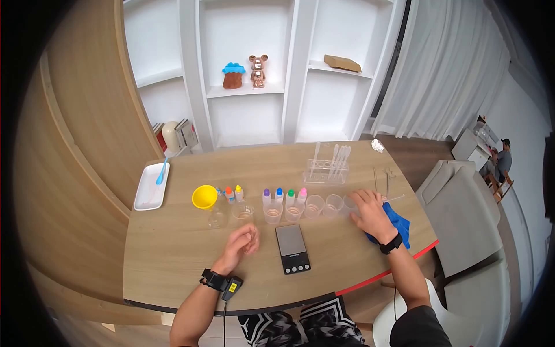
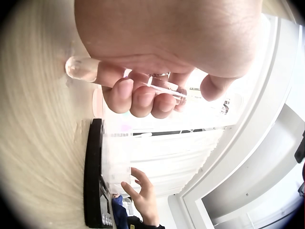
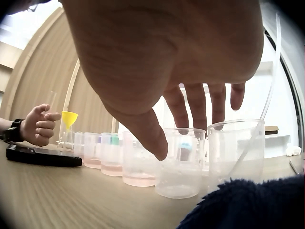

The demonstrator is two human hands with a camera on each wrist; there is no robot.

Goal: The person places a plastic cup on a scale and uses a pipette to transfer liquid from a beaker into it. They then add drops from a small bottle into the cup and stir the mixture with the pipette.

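White shelving (image 1: 191, 58) and a pale curtain (image 1: 439, 69) stand beyond your wooden worktop (image 1: 167, 260). You look to be at a handling step among the cups: your left hand (image 1: 240, 243) has its fingers curled round a clear test tube (image 2: 82, 68), while your right hand (image 1: 372, 214) is released, fingers spread over the end of the cup row. Its thumb lies in front of a clear cup (image 3: 178, 176), its fingers behind; you cannot tell whether they touch it. Taking that cup would call for a light, even closing of thumb and fingers, clear of the neighbouring cup (image 3: 236, 152) with a thin stick (image 3: 274, 76) leaning in it. The tube needs a steady hold. Between your hands sits the black scale (image 1: 291, 240); a blue cloth (image 1: 399, 222) lies just beside your right hand.
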